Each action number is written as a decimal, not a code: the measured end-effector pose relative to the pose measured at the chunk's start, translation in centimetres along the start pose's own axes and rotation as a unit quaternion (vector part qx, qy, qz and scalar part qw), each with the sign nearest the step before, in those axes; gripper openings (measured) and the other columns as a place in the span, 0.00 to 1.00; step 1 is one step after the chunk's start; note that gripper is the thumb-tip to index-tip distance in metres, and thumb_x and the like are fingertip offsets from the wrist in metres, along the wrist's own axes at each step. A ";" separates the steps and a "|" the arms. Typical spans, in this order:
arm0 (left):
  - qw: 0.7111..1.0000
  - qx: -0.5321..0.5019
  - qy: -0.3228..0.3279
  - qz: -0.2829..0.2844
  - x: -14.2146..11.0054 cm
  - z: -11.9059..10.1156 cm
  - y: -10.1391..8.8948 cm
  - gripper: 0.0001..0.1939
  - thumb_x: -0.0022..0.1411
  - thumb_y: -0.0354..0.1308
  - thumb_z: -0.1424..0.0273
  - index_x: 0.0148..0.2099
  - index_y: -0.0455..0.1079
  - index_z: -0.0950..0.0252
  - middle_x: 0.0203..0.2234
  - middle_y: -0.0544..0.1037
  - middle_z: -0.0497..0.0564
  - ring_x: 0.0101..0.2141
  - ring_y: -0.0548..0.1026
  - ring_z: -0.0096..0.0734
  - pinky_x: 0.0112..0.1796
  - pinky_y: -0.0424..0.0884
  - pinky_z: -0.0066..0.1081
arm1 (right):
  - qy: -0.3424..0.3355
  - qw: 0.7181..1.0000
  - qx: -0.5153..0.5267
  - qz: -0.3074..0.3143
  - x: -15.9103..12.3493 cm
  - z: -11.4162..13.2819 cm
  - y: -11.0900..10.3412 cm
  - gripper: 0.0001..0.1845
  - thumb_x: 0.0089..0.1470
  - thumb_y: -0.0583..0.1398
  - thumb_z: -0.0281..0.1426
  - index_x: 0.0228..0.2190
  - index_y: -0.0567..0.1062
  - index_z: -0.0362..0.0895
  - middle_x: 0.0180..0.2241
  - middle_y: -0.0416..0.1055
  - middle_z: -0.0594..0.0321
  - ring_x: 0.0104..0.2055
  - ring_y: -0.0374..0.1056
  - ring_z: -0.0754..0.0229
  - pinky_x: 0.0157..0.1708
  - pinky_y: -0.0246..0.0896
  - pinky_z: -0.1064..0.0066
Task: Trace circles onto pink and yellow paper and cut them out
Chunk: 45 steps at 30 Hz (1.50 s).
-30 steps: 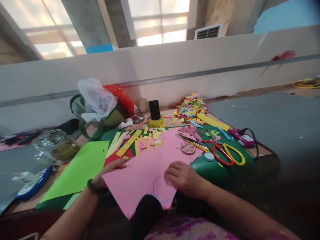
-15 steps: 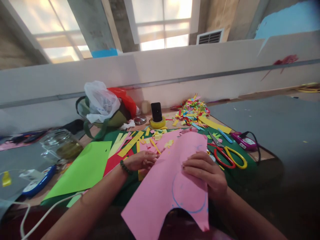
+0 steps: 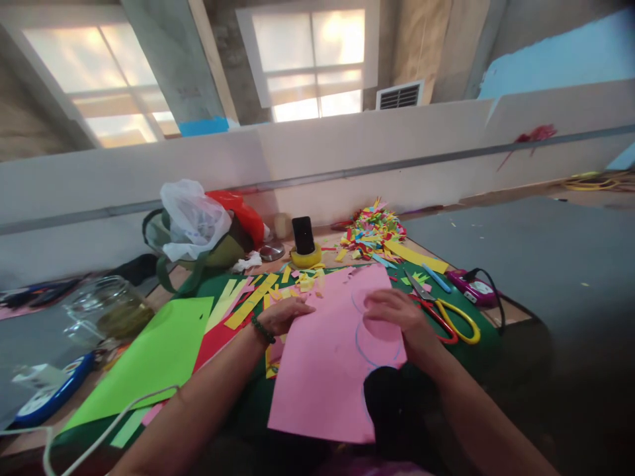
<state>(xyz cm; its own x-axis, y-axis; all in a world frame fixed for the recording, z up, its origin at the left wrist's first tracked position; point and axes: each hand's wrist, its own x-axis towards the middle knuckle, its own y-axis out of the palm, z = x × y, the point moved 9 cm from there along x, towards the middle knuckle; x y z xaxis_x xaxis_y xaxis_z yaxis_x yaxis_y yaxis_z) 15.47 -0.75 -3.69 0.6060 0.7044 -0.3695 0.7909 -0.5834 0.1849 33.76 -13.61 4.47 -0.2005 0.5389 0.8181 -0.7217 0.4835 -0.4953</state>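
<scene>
A large pink paper sheet with blue drawn curves and a curved cut in its lower right edge is tilted up in front of me. My left hand, with a dark green bead bracelet at the wrist, pinches its left edge; the thumb is hidden. At the right edge, my right hand has its fingers over the front of the sheet, slightly blurred, and its thumb out of sight. Just right of that hand lie scissors with red and yellow handles and a light blue pen.
Green paper and yellow strips lie to the left. Behind are a phone on a tape roll, a heap of paper scraps and a bag. A glass jar and a white cable are farther left.
The pink sheet has swung round and flattened, its lower corner moving right. My right hand has shifted slightly up and left along it, fingers lifting; the left hand stays by its left edge.
</scene>
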 end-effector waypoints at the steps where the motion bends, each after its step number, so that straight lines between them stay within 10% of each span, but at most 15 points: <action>1: 1.000 0.004 -0.004 -0.007 0.0 0.2 -0.4 0.14 0.41 0.71 0.72 0.24 0.67 0.67 0.16 0.73 0.45 0.17 0.70 0.23 0.20 0.64 0.22 | 0.016 0.999 0.015 0.037 0.0 -0.7 0.5 0.10 0.58 0.59 0.30 0.35 0.82 0.48 0.41 0.78 0.53 0.46 0.71 0.50 0.45 0.69 0.55; 6: 0.999 0.011 0.026 -0.039 -1.4 0.5 -1.2 0.11 0.45 0.69 0.69 0.24 0.70 0.68 0.16 0.73 0.46 0.17 0.69 0.22 0.21 0.63 0.22 | 0.061 0.981 0.043 0.177 -0.6 -2.7 1.1 0.15 0.57 0.57 0.26 0.40 0.81 0.50 0.46 0.77 0.55 0.50 0.71 0.49 0.48 0.69 0.54; 11: 0.995 0.023 0.086 -0.045 -3.8 -0.9 -0.2 0.13 0.45 0.68 0.70 0.36 0.74 0.67 0.25 0.78 0.48 0.24 0.73 0.26 0.27 0.65 0.24 | 0.116 0.986 0.018 0.122 2.0 -3.9 -1.3 0.19 0.60 0.50 0.25 0.44 0.78 0.49 0.44 0.77 0.56 0.48 0.72 0.51 0.47 0.70 0.55; 20: 0.981 0.100 0.164 -0.039 -6.0 -2.5 0.3 0.25 0.48 0.64 0.65 0.50 0.73 0.66 0.39 0.80 0.54 0.37 0.75 0.38 0.39 0.68 0.32 | 0.052 0.944 -0.151 0.289 9.1 0.6 11.1 0.16 0.53 0.61 0.27 0.45 0.74 0.42 0.43 0.75 0.53 0.43 0.72 0.53 0.37 0.65 0.69; 31: 0.983 0.044 0.139 -0.108 -11.2 -0.5 -3.9 0.31 0.50 0.66 0.63 0.57 0.69 0.63 0.40 0.80 0.55 0.35 0.78 0.39 0.35 0.71 0.32 | 0.116 0.940 -0.186 0.263 10.7 -5.6 14.5 0.11 0.51 0.57 0.16 0.30 0.77 0.40 0.30 0.76 0.53 0.35 0.72 0.53 0.35 0.62 0.67; 36: 0.976 0.025 0.150 -0.158 -11.3 -0.2 -5.5 0.36 0.47 0.69 0.65 0.59 0.67 0.62 0.45 0.79 0.57 0.39 0.77 0.40 0.38 0.71 0.33 | 0.068 0.959 -0.153 0.229 11.6 -1.5 13.6 0.14 0.56 0.55 0.20 0.40 0.77 0.44 0.40 0.75 0.54 0.45 0.69 0.53 0.44 0.63 0.65; 41: 0.982 0.012 0.158 -0.107 -10.6 -0.6 -4.0 0.29 0.47 0.68 0.63 0.53 0.72 0.62 0.39 0.81 0.54 0.38 0.77 0.40 0.39 0.71 0.33 | -0.140 0.962 0.004 0.235 11.0 5.8 13.2 0.15 0.53 0.64 0.31 0.44 0.75 0.46 0.46 0.71 0.54 0.47 0.66 0.54 0.44 0.64 0.65; 45: 0.980 0.010 0.123 -0.156 -10.6 -0.6 -4.3 0.20 0.46 0.69 0.66 0.43 0.76 0.64 0.30 0.81 0.50 0.30 0.76 0.34 0.33 0.70 0.30 | -0.112 0.959 0.057 0.256 10.8 5.0 14.6 0.09 0.51 0.65 0.27 0.38 0.77 0.43 0.38 0.71 0.57 0.39 0.67 0.57 0.37 0.63 0.69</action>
<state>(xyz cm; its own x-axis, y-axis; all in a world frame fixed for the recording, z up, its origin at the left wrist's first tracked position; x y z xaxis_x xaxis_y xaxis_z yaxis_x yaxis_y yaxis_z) 5.73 -5.51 -0.06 0.3395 0.9243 -0.1743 0.9405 -0.3304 0.0797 17.75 -4.15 7.56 -0.6752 0.5184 0.5247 -0.5558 0.1101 -0.8240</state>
